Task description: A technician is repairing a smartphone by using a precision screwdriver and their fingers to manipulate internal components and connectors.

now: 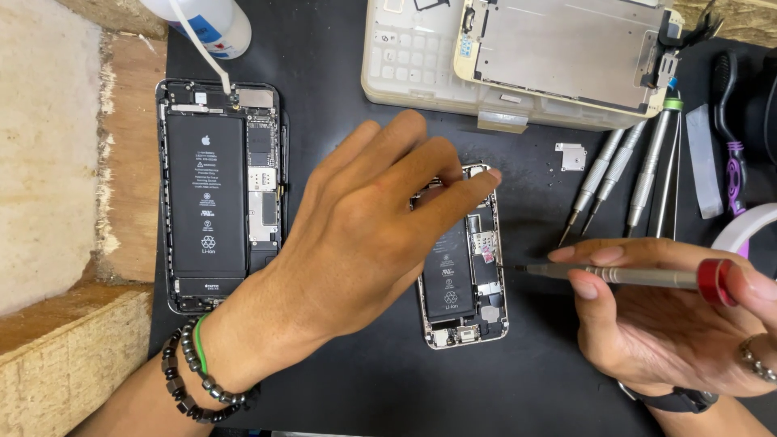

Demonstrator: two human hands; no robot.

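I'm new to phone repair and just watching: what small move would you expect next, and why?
Probably a short nudge of the screwdriver tip leftward into the small opened phone. The right hand holds the tip just at the phone's right edge, while the left hand steadies its top with its fingers.

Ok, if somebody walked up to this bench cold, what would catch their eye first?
Probably the left hand, spread over the small opened phone at the centre of the black mat, fingertips at the phone's top edge. Next, the right hand holding a red-capped screwdriver with its tip at that phone's right side. Then the larger opened phone at the left, its big black battery exposed.
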